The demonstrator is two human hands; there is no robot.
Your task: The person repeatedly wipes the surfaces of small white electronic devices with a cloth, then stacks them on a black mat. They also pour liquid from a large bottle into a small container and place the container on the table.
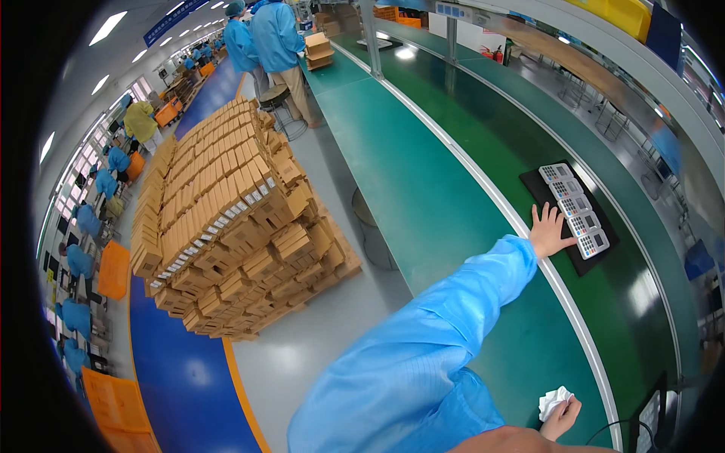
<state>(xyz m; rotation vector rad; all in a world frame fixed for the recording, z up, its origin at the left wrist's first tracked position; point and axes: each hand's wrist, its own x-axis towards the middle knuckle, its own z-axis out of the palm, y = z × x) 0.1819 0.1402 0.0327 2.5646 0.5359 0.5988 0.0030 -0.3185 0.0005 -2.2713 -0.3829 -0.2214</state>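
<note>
we see a row of pale grey plastic devices with small screens and keypads (575,206) on a flat black board (534,182), which lies on a darker glossy green strip (483,132) beyond a long whitish metal rail (491,189); we judge that the board is there to keep the row together and off the strip. our left hand (550,231), at the end of a loose bright blue sleeve (423,325), reaches over the rail from the lighter green table (415,166), probably to meet the row from its near side. its fingers are spread wide and grip nothing; the thumb is right at a device's edge, though we cannot tell whether it presses. our right hand (561,420) is low over the table, fingers curled closed around a crumpled white cloth or paper (552,402), bunched, we think, for an easy pinch.
</note>
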